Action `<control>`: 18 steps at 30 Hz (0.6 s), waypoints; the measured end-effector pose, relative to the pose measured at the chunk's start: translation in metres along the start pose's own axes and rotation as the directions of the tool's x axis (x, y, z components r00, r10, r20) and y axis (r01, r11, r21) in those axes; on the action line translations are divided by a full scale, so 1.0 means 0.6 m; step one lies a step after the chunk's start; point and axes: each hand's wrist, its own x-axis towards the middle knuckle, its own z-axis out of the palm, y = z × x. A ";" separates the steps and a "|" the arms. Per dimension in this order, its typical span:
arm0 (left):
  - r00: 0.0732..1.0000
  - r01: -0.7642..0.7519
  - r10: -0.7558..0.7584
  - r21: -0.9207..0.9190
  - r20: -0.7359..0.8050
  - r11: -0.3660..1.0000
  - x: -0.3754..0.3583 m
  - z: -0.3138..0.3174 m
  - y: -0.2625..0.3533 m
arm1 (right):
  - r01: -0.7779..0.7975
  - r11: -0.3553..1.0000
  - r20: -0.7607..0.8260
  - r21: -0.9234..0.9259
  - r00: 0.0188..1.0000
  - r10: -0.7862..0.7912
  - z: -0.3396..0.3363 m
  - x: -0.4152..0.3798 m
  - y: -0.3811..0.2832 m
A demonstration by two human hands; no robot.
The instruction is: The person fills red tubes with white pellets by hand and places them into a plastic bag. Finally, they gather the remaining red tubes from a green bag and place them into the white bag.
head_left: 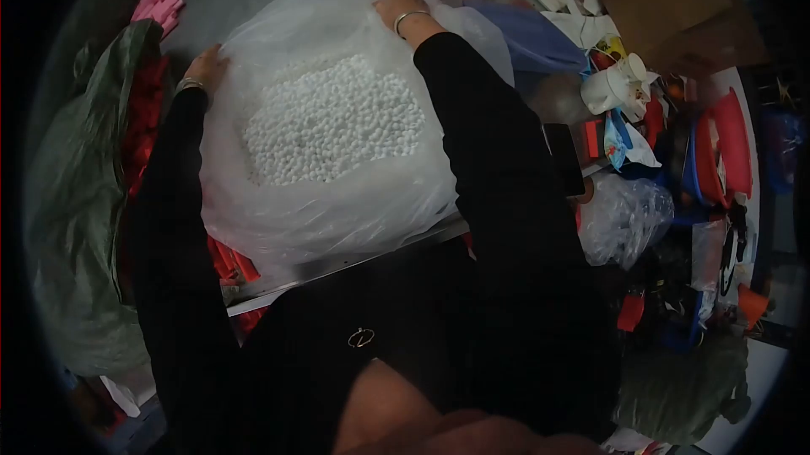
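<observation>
A large translucent plastic bag point(337, 219) lies spread on the metal table in front of me, its mouth wide open. Inside it sits a dense layer of small white bead-like pieces point(337, 118); their exact kind is too small to tell. My left hand point(207, 67), with a bangle at the wrist, is closed on the bag's left edge, its fingertips partly hidden. At the far right side of the bag, my right hand point(400, 8) has its fingers curled onto the plastic. It also wears a bangle.
Pink sticks lie in a pile point(162, 1) at the far left and along the far edge. A green sack point(84, 202) with red pieces stands left. To the right are a cardboard box point(675, 0), a white cup point(603, 91), a clear plastic bag point(629, 215) and a red basin point(736, 151).
</observation>
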 end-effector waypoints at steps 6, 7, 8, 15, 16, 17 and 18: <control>0.998 0.057 -0.056 -0.054 0.011 0.997 -0.061 -0.122 0.037 | 0.386 0.922 0.270 -0.002 0.888 -0.372 -0.113 0.031 0.016; 0.980 -0.068 0.073 0.033 -0.183 0.997 -0.069 -0.111 0.009 | 0.449 0.885 0.197 0.125 0.863 -0.465 -0.126 0.035 0.026; 0.933 -0.174 0.187 0.069 -0.307 0.982 -0.082 -0.127 -0.019 | 0.453 0.890 0.250 0.056 0.857 -0.452 -0.143 0.049 0.028; 0.948 0.307 -0.308 -0.026 -0.082 0.951 -0.424 -0.229 -0.064 | 0.778 0.621 -0.058 0.094 0.627 -0.777 -0.213 -0.096 -0.167; 0.944 0.325 -0.327 -0.051 -0.044 0.944 -0.444 -0.243 -0.061 | 0.856 0.510 -0.063 0.085 0.515 -0.855 -0.213 -0.136 -0.217; 0.940 0.340 -0.342 -0.074 -0.014 0.938 -0.462 -0.258 -0.059 | 0.893 0.437 -0.093 0.108 0.446 -0.890 -0.209 -0.173 -0.266; 0.935 0.355 -0.355 -0.099 0.022 0.929 -0.477 -0.271 -0.058 | 0.923 0.362 -0.119 0.130 0.377 -0.918 -0.200 -0.208 -0.316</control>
